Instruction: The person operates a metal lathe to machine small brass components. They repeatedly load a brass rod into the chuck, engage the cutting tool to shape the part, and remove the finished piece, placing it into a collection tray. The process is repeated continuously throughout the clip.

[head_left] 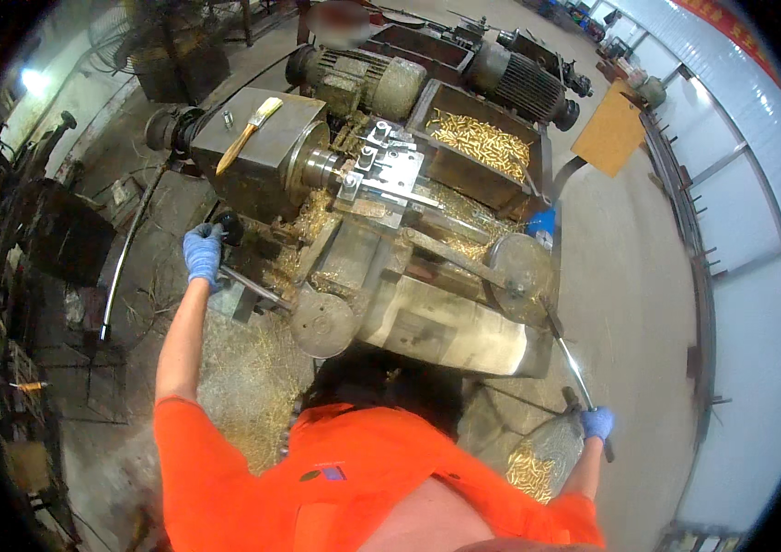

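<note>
My left hand [203,253], in a blue glove, is closed beside a black knob [230,228] at the lathe's left side. What sits inside its fingers is hidden. A metal lever [257,288] runs from a round hub [323,324] to near that wrist. My right hand [597,423], also gloved in blue, is wrapped round the lower end of a long lever handle [574,368] on the lathe's right wheel [521,276]. Between the hands stands the small lathe [367,248], with its chuck [321,168] and a bright metal tool block [395,168]. Brass shavings lie around it.
A wooden-handled brush [251,135] rests on the headstock. Behind the tool block, a metal bin [478,184] holds many small brass pieces; more brass pieces [528,472] lie low at right. Motors [363,78] stand at the back. A loose bar [128,253] leans at left.
</note>
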`<state>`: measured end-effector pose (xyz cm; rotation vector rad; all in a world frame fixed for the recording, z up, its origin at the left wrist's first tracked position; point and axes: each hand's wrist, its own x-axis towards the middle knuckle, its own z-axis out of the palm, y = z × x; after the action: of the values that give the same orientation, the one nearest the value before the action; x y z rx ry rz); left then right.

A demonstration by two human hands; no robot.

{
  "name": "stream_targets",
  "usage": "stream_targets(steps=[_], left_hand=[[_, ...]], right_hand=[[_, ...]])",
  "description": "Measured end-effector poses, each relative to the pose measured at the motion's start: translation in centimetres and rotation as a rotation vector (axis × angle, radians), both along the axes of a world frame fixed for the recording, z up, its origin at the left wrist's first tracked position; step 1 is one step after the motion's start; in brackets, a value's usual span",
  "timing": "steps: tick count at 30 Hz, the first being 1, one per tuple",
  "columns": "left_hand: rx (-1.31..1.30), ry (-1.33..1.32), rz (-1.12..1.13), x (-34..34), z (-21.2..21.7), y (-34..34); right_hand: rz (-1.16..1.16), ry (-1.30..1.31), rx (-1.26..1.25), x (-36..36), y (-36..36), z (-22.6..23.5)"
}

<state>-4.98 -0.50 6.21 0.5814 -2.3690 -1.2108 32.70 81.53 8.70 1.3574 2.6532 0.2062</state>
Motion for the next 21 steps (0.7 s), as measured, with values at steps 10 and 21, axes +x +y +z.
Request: stream_targets(steps=[10, 21], left_hand=[[-0.022, -0.276, -0.102, 1.0, 1.7, -0.4], [0.032, -0.331, -0.056, 13.0, 3.8, 0.6]], right_hand=[[0.346, 0.027, 0.254, -11.4, -2.6, -0.3], [0.191, -0.105, 0.209, -22.1, 4.9, 4.4]])
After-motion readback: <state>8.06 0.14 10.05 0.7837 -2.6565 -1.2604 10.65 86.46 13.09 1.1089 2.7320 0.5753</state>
